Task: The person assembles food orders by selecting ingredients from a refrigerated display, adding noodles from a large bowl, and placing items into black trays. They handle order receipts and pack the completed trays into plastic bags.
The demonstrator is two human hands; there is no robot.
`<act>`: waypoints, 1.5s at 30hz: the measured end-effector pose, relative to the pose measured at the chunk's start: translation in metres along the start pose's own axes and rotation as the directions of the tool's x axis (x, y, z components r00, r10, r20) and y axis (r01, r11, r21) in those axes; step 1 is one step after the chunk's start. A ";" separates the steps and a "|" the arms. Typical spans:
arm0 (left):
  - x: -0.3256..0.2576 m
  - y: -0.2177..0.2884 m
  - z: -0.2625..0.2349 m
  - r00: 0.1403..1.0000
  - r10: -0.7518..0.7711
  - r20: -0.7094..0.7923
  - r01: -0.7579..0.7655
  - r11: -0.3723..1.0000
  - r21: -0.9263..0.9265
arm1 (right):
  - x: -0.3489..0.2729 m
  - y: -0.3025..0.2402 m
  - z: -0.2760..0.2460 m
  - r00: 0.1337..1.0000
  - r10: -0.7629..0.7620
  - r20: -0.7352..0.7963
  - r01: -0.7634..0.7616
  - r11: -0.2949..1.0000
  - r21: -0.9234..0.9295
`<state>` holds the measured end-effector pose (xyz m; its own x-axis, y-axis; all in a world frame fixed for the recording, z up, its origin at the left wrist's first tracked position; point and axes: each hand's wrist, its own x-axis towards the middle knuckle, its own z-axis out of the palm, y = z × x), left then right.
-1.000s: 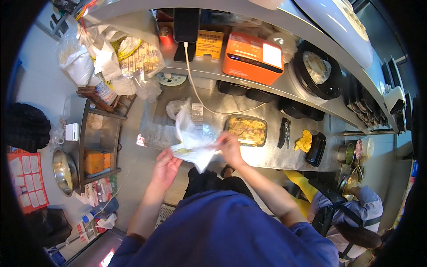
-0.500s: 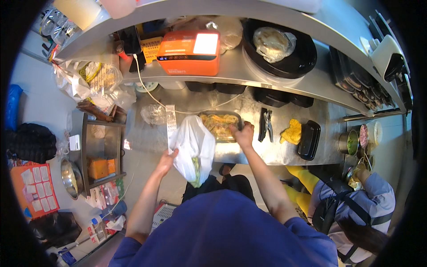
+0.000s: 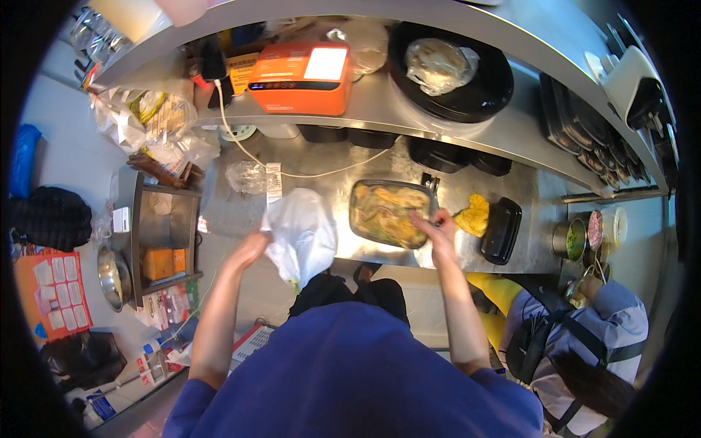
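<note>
A white plastic bag (image 3: 301,232) hangs from my left hand (image 3: 252,250), which is closed on its left edge. Its mouth seems to face the counter, though I cannot see inside. My right hand (image 3: 438,232) grips the right side of a black takeaway container (image 3: 391,212) with yellowish food under what looks like a clear lid. The container is tilted and held above the steel counter (image 3: 343,252), just right of the bag and apart from it. Behind the container, the tongs show only at their dark upper end (image 3: 431,180).
On the counter are a yellow cloth (image 3: 475,217), an empty black tray (image 3: 502,231), a paper receipt (image 3: 274,182) and crumpled clear plastic (image 3: 246,177). An orange label printer (image 3: 301,80) stands on the shelf, its white cable (image 3: 307,175) drooping below. Another person (image 3: 577,328) works at right.
My right hand has picked the container up off the counter and drawn it right and nearer. My left hand has shifted slightly left with the bag.
</note>
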<state>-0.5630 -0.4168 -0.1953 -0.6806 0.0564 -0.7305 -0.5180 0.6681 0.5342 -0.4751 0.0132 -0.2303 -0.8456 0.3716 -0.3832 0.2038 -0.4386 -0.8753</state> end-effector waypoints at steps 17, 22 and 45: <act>0.058 0.040 0.094 0.931 0.357 0.072 -0.113 0.472 -0.874 | 0.014 0.150 0.034 0.932 -0.360 0.047 0.272 0.607 -0.746; 0.075 0.014 0.074 0.908 0.418 -0.007 -0.303 0.646 -0.701 | 0.061 0.130 -0.026 0.966 0.150 -0.211 -0.142 0.988 0.054; 0.061 0.065 0.010 0.862 0.501 -0.075 -0.506 0.849 -0.151 | 0.013 -0.027 0.113 0.978 -0.208 0.009 0.195 0.900 -0.390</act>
<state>-0.6326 -0.3629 -0.2094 -0.8851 0.3274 -0.3307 -0.1736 0.4271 0.8874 -0.5473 -0.0628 -0.1784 -0.8738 0.4476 -0.1899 0.2108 -0.0033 -0.9775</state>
